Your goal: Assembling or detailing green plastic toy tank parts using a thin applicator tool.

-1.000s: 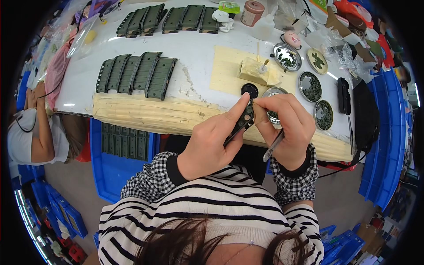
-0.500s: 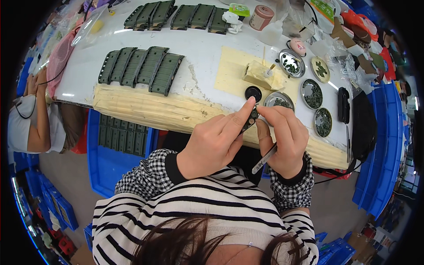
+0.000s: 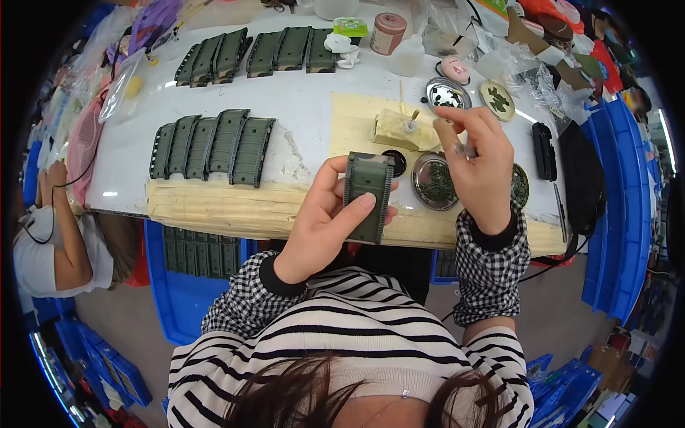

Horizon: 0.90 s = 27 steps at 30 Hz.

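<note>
Finished green track pieces (image 3: 214, 146) sit in rows at worktop (image 3: 314, 78) left, clear of the work. Left hand (image 3: 330, 221) clamps a green tracked part (image 3: 368, 194) flat-side up over the front edge. Right hand (image 3: 477, 165), fingers pinched together on something small, hovers by the metal dishes (image 3: 435, 182), likely picking parts.

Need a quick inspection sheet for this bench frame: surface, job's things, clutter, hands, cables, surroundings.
Surface: white table, chipped, with yellowish tape along its front edge.
Job's things: green ribbed part; two rows of green parts; round metal dishes.
Clutter: pink jar, white bottle, plastic bags at right.
Hands: left hand holds the green ribbed part; right hand pinches a thin tool.
Cables: black cable at the right edge.
Surroundings: blue crates; a seated person at left.
</note>
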{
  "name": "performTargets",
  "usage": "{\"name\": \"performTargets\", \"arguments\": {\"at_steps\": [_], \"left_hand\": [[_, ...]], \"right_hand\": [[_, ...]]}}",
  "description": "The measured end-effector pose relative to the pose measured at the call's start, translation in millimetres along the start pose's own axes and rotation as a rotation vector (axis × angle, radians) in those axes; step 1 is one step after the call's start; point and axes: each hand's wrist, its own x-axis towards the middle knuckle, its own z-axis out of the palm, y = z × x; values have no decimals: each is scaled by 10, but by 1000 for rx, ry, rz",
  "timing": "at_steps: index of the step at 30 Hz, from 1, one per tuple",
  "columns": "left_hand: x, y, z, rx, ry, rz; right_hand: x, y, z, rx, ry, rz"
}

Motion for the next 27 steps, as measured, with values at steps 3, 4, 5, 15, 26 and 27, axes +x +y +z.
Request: {"name": "performTargets", "arguments": {"at_steps": [3, 4, 5, 15, 26, 27], "left_hand": [[43, 37, -15, -187, 3, -139], [49, 24, -44, -243, -3, -175], [57, 18, -64, -299, -10, -210], [102, -104, -166, -743, -186, -276], [101, -157, -126, -806, -216, -302], [98, -159, -123, -811, -219, -302]], "right_hand": [[90, 58, 94, -23, -71, -26], [123, 8, 100, 23, -95, -4], [136, 22, 132, 34, -91, -16], [-95, -212, 20, 466, 218, 46], [-258, -397, 168, 975, -9, 261], [-264, -395, 170, 973, -10, 261]]}}
